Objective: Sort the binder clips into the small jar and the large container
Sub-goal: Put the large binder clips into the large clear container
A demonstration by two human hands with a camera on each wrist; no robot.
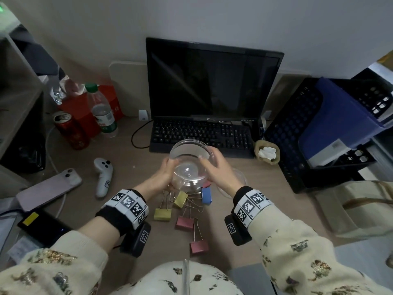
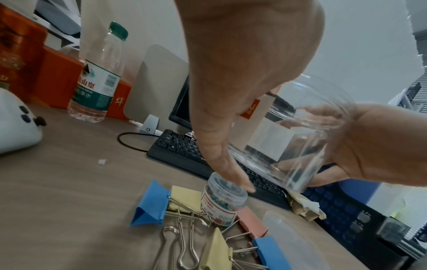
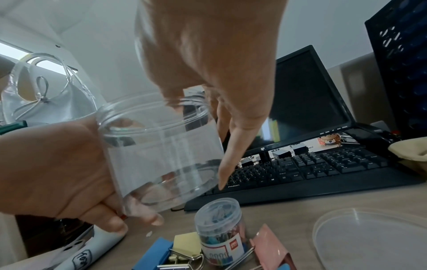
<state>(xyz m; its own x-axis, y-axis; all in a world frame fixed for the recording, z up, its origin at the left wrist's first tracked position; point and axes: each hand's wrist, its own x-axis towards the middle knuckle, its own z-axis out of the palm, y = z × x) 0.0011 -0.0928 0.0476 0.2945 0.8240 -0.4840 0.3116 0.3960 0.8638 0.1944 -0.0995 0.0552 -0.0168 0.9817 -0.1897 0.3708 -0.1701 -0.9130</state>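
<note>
Hands, left (image 1: 164,174) and right (image 1: 214,167), clasp the empty large container (image 1: 189,165) aloft; only wrist views reveal the lidded small jar (image 2: 223,199) beneath.

Cream knit sleeves (image 1: 297,250) on both arms, scattered floral print in grey, brown, metallic gold. Same fabric on torso (image 1: 178,279), pale vertical strip down centre front. Left sleeve pushed up forearm; right sleeve reaches wristband. Each wrist: black band under white angular bracelet (image 1: 130,204) bearing black-and-white square fiducial markers. Black camera module (image 1: 138,238) below left bracelet, one marker on casing; matching module (image 1: 236,230) below right bracelet (image 1: 252,206). Hands bare, no rings visible.
</note>
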